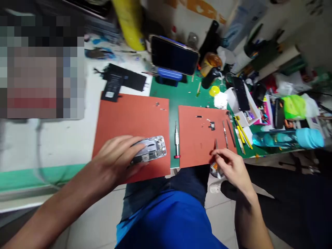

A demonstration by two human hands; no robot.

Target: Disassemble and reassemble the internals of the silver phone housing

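My left hand (118,157) lies over an opened phone body (153,149) on the left orange mat (132,117), fingers curled on its near end. My right hand (230,166) is at the near edge of the right orange mat (202,135), its fingers pinched round thin tweezers (215,144) whose tips point up onto the mat. A small screwdriver (176,138) with a red end lies in the green gap between the two mats. Small dark parts (212,125) and screws sit on the right mat.
A phone (173,54) leans on a blue stand at the back. Black flat parts (121,81) lie at the back left. More metal tools (225,133) and yellow pry sticks (242,133) lie right of the mat, beside a lying blue bottle (287,138). Clutter fills the right side.
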